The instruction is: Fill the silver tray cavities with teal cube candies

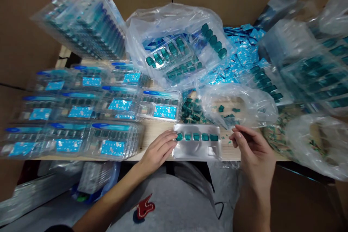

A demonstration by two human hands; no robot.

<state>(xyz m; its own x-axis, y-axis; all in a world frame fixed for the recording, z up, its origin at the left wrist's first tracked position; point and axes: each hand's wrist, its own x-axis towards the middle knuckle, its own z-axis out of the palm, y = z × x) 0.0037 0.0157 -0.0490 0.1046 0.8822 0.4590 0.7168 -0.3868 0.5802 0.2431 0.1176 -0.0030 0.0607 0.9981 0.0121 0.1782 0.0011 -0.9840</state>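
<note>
Shirt: grey sleeved top with a red patch, at the bottom of the view, below the desk edge.
Left hand: relaxed, not clenched; fingertips rest on the left end of the clear plastic blister tray, right by the first piece.
Right hand: raised just beside the tray's right edge, fingertips pinched together; cannot tell if anything is held.
Tray contents: five square teal pieces, in a row along its upper part.
Desk: light wood desk carries everything.
Left side: stacked clear blister packs with blue cards.
Just beyond tray: loose teal pieces in a heap, beside a clear plastic bag.
Far: scattered blue foil cards - bagged teal trays around them - brown cardboard box wall behind.
</note>
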